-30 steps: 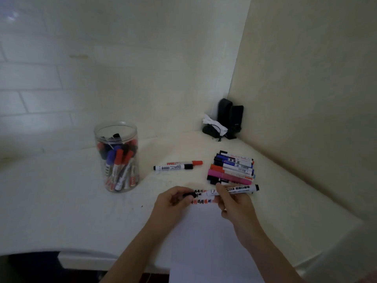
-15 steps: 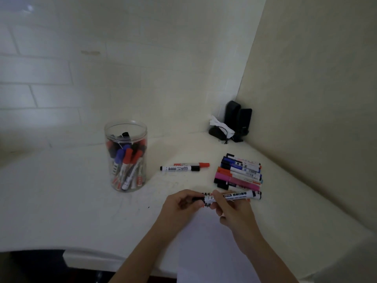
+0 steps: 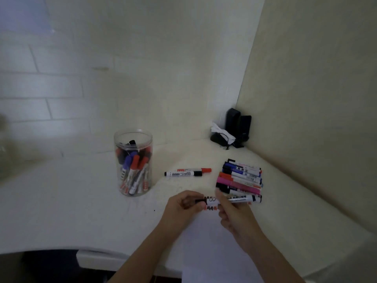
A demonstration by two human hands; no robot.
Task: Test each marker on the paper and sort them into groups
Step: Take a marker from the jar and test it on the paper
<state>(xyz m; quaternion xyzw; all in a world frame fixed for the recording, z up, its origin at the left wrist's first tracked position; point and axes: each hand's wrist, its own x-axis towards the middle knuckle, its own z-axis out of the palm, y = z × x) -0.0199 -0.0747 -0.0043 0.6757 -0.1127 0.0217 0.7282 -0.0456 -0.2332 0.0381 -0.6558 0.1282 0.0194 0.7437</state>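
While both hands, the left hand [image 3: 184,204] and right hand [image 3: 234,213], pinch a white black-ended marker [image 3: 234,199] in curled fingers above the white paper sheet [image 3: 206,242], sorted markers [image 3: 239,177] lie beyond it, many awaiting testing in the clear plastic jar [image 3: 133,162].

Markers and test paper on the desk

A white-barrelled black marker [image 3: 242,198] lies level above the top edge of the white paper [image 3: 206,237], which carries red and black scribbles. Just beyond the paper's right corner lies a sorted row of markers [image 3: 240,177], side by side; 2 more markers [image 3: 186,172] lie beyond its left corner. Further left stands a clear jar of markers [image 3: 133,163].
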